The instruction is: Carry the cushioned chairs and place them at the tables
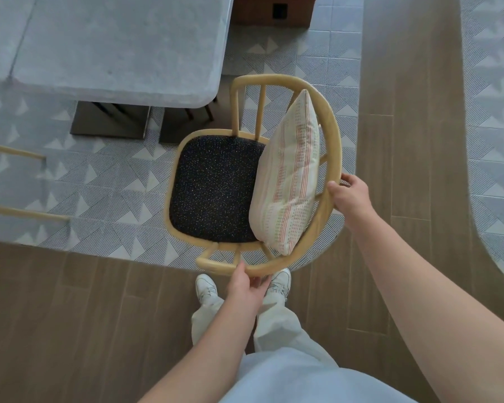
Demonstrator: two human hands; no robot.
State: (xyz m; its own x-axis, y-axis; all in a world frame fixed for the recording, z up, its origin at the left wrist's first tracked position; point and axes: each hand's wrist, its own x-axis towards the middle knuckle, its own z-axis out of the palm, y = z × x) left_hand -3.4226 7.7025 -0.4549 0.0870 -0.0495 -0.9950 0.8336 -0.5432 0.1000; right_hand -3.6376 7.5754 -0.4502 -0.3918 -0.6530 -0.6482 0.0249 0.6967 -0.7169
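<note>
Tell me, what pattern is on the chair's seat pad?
Black with tiny light speckles on the seat pad, seen clearly in the head view.

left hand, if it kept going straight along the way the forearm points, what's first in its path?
The left hand already grips the chair's curved rail, so the wooden spindles just beyond its fingers come first, then likely the speckled seat cushion. Depth is unclear from overhead.

Two chairs, one table, one pillow

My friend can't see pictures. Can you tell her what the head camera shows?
Both hands hold the curved wooden rail of a chair: left hand near, right hand at its side. A striped pillow leans on its dark speckled seat, beside a grey table.
</note>
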